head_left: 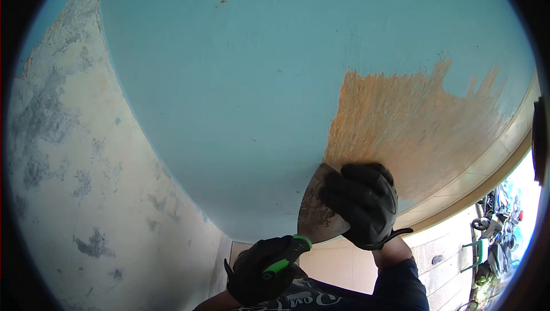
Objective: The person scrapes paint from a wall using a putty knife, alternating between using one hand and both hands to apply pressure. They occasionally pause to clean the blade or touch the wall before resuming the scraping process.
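Observation:
My left hand (260, 271), in a black glove, is wrapped round the green and black handle of a scraper at the bottom centre. The scraper's wide, stained metal blade (318, 210) points up, its edge at the blue painted wall (229, 81). My right hand (366, 202), also in a black glove, lies with its fingers on the blade's right side, pressing it. Just above my right hand is a scraped orange-brown patch (389, 122) where the blue paint is gone.
On the left a whitish wall (74, 156) with grey blotches meets the blue wall at a corner. A tiled ledge (447, 190) curves along the right. Beyond it are a green-framed stool (478, 253) and parked motorbikes (498, 231).

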{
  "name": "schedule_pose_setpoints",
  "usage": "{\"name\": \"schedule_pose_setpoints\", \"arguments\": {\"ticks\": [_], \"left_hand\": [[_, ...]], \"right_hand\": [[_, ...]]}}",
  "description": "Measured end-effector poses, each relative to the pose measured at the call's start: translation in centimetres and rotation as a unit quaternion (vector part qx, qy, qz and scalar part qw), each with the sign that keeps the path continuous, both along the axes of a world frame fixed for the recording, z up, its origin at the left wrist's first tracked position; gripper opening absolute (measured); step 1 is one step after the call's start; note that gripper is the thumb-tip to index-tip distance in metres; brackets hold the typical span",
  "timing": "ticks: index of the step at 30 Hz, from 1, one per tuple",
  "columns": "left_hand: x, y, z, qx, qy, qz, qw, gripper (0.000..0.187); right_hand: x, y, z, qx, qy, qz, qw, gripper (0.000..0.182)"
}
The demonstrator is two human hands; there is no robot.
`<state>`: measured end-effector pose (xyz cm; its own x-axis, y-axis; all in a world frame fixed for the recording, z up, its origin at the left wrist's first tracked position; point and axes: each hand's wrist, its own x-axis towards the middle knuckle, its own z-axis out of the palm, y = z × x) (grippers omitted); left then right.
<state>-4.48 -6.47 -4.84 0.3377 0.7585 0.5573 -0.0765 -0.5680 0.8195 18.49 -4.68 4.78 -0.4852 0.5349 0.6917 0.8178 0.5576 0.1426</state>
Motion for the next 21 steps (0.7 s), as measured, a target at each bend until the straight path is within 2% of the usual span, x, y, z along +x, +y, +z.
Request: {"name": "schedule_pose_setpoints", "arguments": {"ticks": [7, 9, 11, 13, 15, 18, 20, 21], "left_hand": [[0.0, -0.3, 0.1, 0.032, 0.023, 0.029, 0.999, 0.051], [0.1, -0.1, 0.4, 0.037, 0.020, 0.032, 0.999, 0.049], [-0.1, -0.2, 1.0, -0.018, -0.014, -0.001, 1.000, 0.050], [0.0, -0.3, 0.1, -0.015, 0.005, 0.008, 1.000, 0.049], [0.0, -0.2, 0.1, -0.003, 0.019, 0.021, 1.000, 0.049], [-0.1, -0.6, 0.7, -0.050, -0.025, 0.002, 0.998, 0.048], [-0.1, -0.3, 0.5, 0.035, 0.047, 0.053, 0.997, 0.047], [-0.2, -0.3, 0.6, 0.038, 0.047, 0.053, 0.997, 0.047]], "right_hand": [[-0.2, 0.0, 0.3, -0.010, 0.023, -0.001, 1.000, 0.043], [-0.7, 0.3, 1.2, 0.034, 0.001, 0.000, 0.999, 0.033], [-0.9, 0.4, 1.3, 0.029, 0.010, 0.001, 1.000, 0.033], [-0.8, 0.1, 0.9, 0.025, 0.019, 0.004, 0.999, 0.034], [-0.2, -0.1, 0.1, -0.010, 0.037, -0.002, 0.999, 0.047], [-0.4, 0.2, 0.7, -0.004, 0.038, 0.007, 0.999, 0.047], [-0.3, -0.1, 0.2, -0.009, 0.043, 0.006, 0.999, 0.047], [-0.3, -0.1, 0.1, -0.011, 0.048, 0.005, 0.999, 0.047]]}}
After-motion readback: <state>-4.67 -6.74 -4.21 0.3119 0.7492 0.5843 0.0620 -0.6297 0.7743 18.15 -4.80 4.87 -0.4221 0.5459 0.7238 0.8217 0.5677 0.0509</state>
